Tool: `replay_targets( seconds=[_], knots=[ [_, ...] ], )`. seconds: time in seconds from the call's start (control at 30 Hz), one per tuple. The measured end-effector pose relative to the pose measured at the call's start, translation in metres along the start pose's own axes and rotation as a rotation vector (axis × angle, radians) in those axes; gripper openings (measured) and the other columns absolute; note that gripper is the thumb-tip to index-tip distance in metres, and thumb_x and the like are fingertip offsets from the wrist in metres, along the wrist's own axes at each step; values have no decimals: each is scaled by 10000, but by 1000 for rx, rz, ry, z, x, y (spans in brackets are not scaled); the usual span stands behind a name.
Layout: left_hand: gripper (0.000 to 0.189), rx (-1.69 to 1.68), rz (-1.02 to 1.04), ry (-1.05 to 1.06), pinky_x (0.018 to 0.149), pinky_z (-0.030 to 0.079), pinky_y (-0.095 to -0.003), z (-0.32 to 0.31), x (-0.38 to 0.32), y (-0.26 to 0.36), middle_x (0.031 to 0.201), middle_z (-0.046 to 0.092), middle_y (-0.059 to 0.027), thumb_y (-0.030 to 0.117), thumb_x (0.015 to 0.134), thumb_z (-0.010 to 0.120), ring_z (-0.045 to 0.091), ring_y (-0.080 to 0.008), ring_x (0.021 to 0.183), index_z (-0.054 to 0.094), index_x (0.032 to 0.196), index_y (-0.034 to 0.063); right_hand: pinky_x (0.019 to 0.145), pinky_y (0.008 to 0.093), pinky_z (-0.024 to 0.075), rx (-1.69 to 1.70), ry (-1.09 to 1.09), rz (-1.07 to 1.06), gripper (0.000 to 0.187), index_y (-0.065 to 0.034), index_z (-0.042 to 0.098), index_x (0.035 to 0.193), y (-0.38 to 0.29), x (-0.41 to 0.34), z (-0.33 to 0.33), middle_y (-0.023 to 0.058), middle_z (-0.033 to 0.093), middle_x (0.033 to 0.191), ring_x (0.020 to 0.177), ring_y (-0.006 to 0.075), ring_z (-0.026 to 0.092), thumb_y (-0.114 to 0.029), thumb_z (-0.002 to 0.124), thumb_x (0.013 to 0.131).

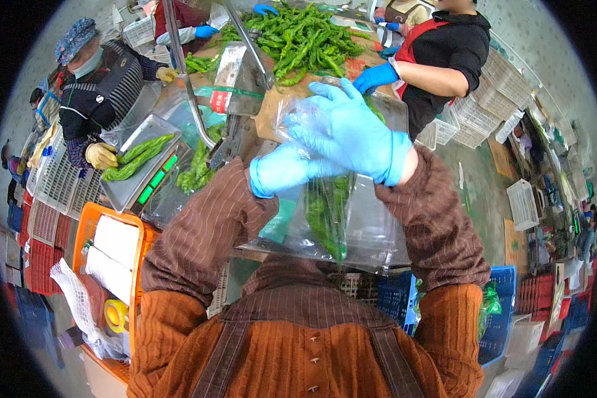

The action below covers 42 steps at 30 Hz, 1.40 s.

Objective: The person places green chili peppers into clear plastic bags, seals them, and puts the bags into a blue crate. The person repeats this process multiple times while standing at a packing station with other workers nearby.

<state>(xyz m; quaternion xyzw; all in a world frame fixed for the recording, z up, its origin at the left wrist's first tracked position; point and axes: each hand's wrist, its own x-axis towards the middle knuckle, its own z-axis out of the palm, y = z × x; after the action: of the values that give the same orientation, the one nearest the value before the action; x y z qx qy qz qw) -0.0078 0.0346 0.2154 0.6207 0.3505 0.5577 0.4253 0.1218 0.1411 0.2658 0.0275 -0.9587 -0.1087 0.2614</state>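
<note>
My left hand (291,166) and my right hand (353,132), both in light blue gloves, overlap above the worktable. Gathered clear film from a plastic bag (368,224) shows between and beyond the fingers. My right hand lies over the left, which hides part of the grip. Below them hang long green peppers (323,219), seen through the film and close to my apron. Left of my hands is a metal device (236,79) with a red label and a green band. More bagged green peppers (196,171) lie beside its base.
A heap of green peppers (308,40) covers the table's far side. A co-worker at left touches peppers on a metal tray (134,164); another's blue-gloved hand (378,77) is just beyond mine. An orange basket (87,219) and a blue crate (500,318) flank me.
</note>
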Motion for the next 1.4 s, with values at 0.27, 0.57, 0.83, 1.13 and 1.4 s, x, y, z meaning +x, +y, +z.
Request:
replay_targets(
  seconds=[0.27,0.57,0.83,1.13,1.4],
  knots=[
    [204,-618,187,236,886,416,-350,-7,-3,26,766,523,-41,284,920,530,526,-196,833,548,850,93,1094,358,326,2291,107,657,550,-15,315,1437,5,-39,33,102,403,1427,1312,199,385,-301,445,986],
    [304,-663,190,516,876,433,-332,-37,-45,28,652,505,-5,333,966,520,519,-162,728,592,931,40,1063,358,353,2028,-513,619,877,6,261,1441,-57,-84,79,117,500,1338,1229,194,469,-337,743,793],
    [165,-1052,138,723,734,428,-301,-52,-140,-23,581,428,51,168,962,462,434,-108,607,556,839,110,1032,361,387,1019,-789,367,897,-12,295,1427,-77,-54,19,241,479,1338,1254,327,475,-407,744,758],
    [198,-808,3,875,700,413,-297,-34,-188,-60,553,383,61,265,966,507,409,-99,576,579,867,109,1104,349,253,2215,-918,457,884,7,291,1441,-114,-58,128,128,401,1398,1283,215,352,-401,733,793],
    [231,52,-523,928,639,406,-226,-114,-213,-123,817,556,18,294,979,502,509,-71,740,577,974,75,881,348,473,1341,-800,367,646,-13,497,1275,-64,-7,158,125,627,1094,975,203,600,-259,744,732]
  ],
)
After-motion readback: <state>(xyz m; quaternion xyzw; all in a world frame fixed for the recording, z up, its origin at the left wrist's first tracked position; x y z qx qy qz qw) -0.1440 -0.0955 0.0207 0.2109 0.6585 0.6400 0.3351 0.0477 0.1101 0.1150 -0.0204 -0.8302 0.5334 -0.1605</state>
